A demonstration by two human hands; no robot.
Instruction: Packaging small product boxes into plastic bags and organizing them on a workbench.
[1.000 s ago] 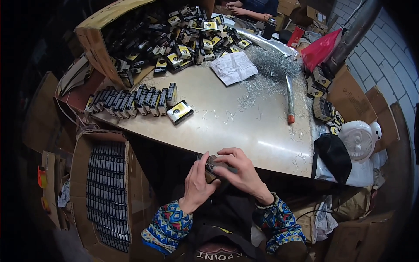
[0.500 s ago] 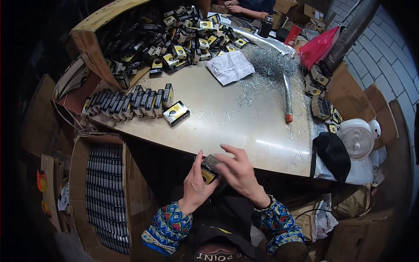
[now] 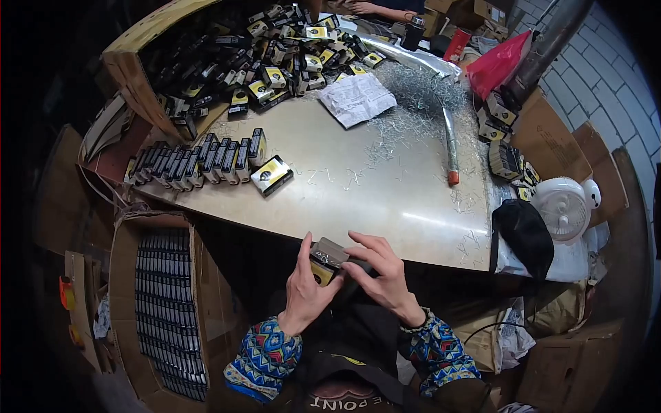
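Over the table's front edge, my left hand is closed round a small yellow and black box, thumb and fingers on opposite sides. The box's grey flap stands up at its far end, and a few thin shiny wire pieces show at its opening. My right hand is at the box's right side with fingers spread, its fingertips close to the flap; contact is hard to make out. On the table, a single box lies flat beside a row of upright boxes.
A large pile of similar boxes fills the back left. Loose wire pieces lie near a white paper sheet and an orange-tipped rod. At left stands a carton of packed boxes; at right, a white fan.
My right hand's fingers have drawn slightly back from the box, so more of the raised flap shows. The left hand still holds the box. The whole view has shifted slightly.
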